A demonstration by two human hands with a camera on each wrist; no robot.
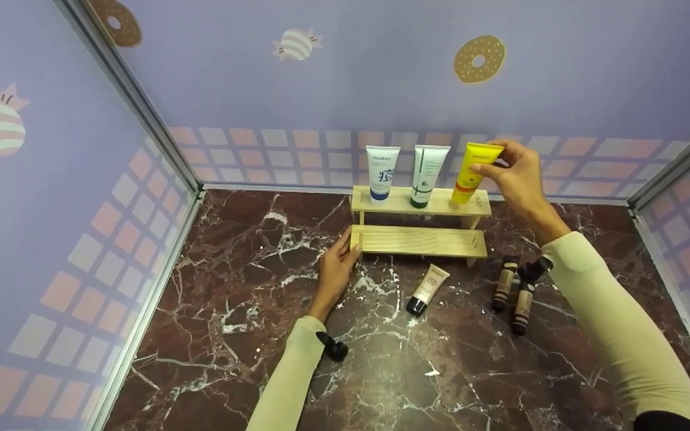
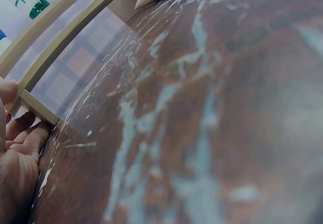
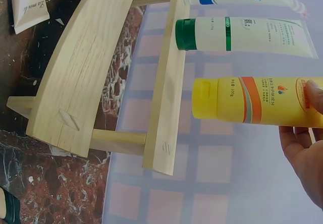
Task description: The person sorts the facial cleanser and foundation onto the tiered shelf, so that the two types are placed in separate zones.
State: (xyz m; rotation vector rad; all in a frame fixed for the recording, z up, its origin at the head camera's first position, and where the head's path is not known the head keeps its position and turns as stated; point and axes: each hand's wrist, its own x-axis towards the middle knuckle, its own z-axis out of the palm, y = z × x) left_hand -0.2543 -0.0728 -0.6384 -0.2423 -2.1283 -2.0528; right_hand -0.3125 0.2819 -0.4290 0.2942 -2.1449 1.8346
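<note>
My right hand (image 1: 520, 176) pinches a yellow tube (image 1: 472, 170) near its flat top end, thumb in front. Its cap points down at the right part of the upper step, and a small gap shows under it in the right wrist view. On that same step of the two-tier wooden rack (image 1: 417, 240) stand a white tube with a blue cap (image 1: 383, 173) and a white tube with a green cap (image 1: 429, 175). At the rack's left end, my left hand (image 1: 338, 266) grips the lower step, thumb on the board and fingers beside its leg.
In front of the rack, a beige BB cream tube (image 1: 429, 289) with a black cap lies on the dark marbled surface (image 1: 231, 359). Two brown-and-black tubes (image 1: 523, 308) lie near my right sleeve. Patterned panels (image 1: 381, 72) stand behind and on both sides.
</note>
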